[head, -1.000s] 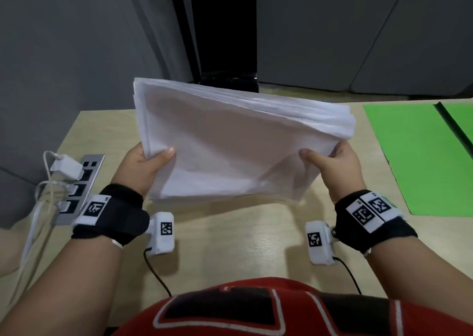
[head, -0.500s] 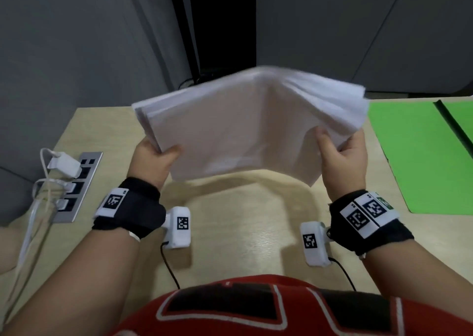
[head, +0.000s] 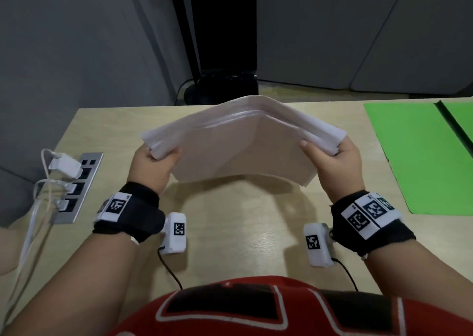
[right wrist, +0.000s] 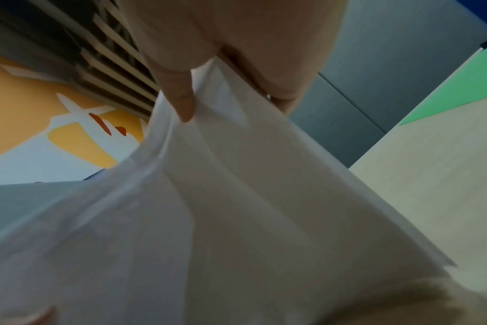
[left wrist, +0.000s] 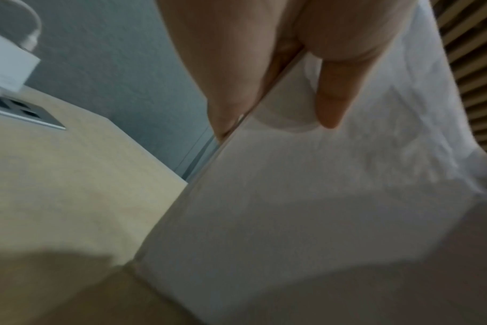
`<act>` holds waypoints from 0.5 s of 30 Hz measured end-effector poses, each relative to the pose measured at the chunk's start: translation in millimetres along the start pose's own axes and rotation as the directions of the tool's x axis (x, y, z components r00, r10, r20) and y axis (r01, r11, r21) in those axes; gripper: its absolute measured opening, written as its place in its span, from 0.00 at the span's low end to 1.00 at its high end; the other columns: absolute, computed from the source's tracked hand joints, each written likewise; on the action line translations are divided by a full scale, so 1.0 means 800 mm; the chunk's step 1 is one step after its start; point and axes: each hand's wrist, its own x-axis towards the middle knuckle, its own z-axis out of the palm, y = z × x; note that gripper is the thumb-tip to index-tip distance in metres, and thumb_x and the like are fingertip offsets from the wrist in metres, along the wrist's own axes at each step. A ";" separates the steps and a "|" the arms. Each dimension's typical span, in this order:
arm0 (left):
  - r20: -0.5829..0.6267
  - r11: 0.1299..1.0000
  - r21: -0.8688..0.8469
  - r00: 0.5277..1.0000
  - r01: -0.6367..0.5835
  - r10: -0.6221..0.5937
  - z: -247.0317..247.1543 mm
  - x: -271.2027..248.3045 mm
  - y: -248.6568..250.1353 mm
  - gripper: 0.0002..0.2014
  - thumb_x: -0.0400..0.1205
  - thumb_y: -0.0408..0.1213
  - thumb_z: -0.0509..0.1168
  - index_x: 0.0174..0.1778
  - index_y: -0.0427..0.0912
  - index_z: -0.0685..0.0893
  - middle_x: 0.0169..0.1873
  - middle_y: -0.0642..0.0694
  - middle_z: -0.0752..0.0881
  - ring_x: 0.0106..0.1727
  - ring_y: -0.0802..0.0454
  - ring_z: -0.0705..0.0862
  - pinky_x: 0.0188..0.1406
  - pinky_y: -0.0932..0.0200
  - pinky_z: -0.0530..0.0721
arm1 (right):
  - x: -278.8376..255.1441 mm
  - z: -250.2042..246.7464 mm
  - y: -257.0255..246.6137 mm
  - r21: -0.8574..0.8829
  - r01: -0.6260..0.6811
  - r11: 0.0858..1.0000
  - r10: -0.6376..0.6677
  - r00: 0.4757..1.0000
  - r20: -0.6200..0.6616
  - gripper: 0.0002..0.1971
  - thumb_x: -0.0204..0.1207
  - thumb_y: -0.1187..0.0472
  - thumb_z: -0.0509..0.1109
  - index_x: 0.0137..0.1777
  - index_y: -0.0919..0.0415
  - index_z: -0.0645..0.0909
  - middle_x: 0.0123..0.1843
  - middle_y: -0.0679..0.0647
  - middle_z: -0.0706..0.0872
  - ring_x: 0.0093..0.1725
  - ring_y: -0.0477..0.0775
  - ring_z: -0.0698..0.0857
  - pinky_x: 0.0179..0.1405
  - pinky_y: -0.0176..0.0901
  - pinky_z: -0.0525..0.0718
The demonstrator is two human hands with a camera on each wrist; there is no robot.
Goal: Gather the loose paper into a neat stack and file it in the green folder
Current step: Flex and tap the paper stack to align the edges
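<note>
Left hand (head: 151, 165) and right hand (head: 335, 164) each pinch a short end of the paper stack (head: 243, 146), thumbs on the near face, fingers behind; sheets arch up between the grips, clear of the desk (head: 243, 233). Bowing probably loosens the sheets so edges can be squared. Green folder (head: 414, 156) lies open, outboard of the right grip, not touching it.

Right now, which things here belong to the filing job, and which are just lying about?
Job: paper, bowed up, gripped at its ends by the left hand and right hand; green folder, open on the desk.
Lying about: power strip, white charger, black stand.
</note>
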 end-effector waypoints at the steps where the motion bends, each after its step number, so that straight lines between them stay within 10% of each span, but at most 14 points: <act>1: 0.024 1.000 0.010 1.000 0.010 -0.010 0.001 -0.001 -0.002 0.09 0.75 0.29 0.70 0.45 0.48 0.85 0.39 0.55 0.86 0.39 0.62 0.84 0.37 0.76 0.80 | 0.002 -0.001 -0.001 -0.018 0.028 0.999 -0.028 1.000 0.008 0.14 0.73 0.71 0.74 0.52 0.51 0.86 0.46 0.41 0.90 0.47 0.37 0.86 0.48 0.31 0.82; 7: 0.047 0.996 0.014 0.995 0.089 -0.090 0.010 -0.009 -0.014 0.12 0.74 0.29 0.70 0.50 0.48 0.85 0.41 0.59 0.86 0.37 0.75 0.84 0.40 0.74 0.80 | 0.009 -0.003 0.006 -0.268 0.134 0.954 -0.106 0.988 0.114 0.19 0.74 0.69 0.72 0.60 0.47 0.83 0.53 0.39 0.87 0.55 0.33 0.83 0.59 0.26 0.78; 15: 0.028 0.993 0.058 0.994 0.101 -0.103 0.016 -0.012 -0.004 0.08 0.78 0.33 0.68 0.53 0.43 0.84 0.41 0.50 0.85 0.41 0.58 0.82 0.31 0.77 0.75 | 0.013 -0.003 0.011 -0.501 0.172 0.848 -0.176 0.984 0.041 0.17 0.73 0.68 0.69 0.48 0.42 0.86 0.44 0.41 0.87 0.48 0.36 0.83 0.52 0.25 0.77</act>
